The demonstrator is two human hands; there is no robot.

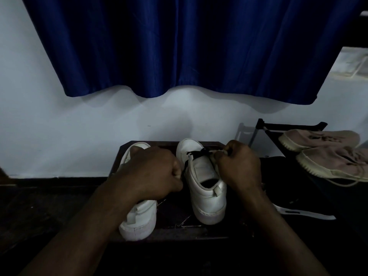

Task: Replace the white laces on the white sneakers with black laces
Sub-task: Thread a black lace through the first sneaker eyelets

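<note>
Left hand and right hand pinching black lace, left sneaker half-covered, tan shoes beside.

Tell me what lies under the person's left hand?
The left white sneaker: its toe and heel show past the left hand. Its eyelets and any lace are covered, so I cannot tell.

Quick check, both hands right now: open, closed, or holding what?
Left hand: fingers curled beside the sneaker; what it grips cannot be told.
Right hand: pinches the lace above that sneaker's front.
</note>
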